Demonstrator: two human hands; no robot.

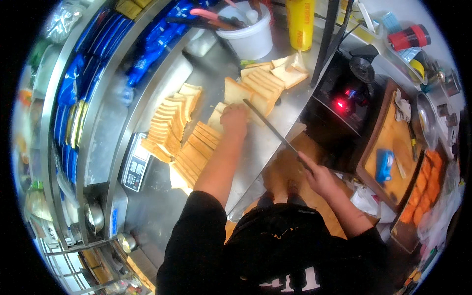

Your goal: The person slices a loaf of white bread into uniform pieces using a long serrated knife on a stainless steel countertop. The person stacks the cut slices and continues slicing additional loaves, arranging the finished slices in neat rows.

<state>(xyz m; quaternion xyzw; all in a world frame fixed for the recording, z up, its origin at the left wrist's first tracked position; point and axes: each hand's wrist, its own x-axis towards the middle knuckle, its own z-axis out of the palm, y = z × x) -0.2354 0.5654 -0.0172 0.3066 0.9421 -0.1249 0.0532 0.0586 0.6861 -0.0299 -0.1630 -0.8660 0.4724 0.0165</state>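
My right hand [318, 177] is closed round the handle of a long bread knife [275, 130]. Its blade slants up and left, the tip at a stack of sliced white bread [253, 91] on the metal worktop. My left hand [233, 118] has its fingers bent on a small piece of bread [216, 114] just left of the knife tip; its grip is partly hidden. Beside my left forearm lies a row of bread slices [196, 153], crusts up. Farther left fans another row of slices [169, 123]. More bread [290, 71] lies at the far end.
A digital scale [136, 162] stands left of the bread. At the back are a white bucket [248, 42] of utensils and a yellow cylindrical container [300, 24]. Shelves with blue packets [93, 44] line the left. A dark cooktop [339, 93] and a wooden board [388, 162] are to the right.
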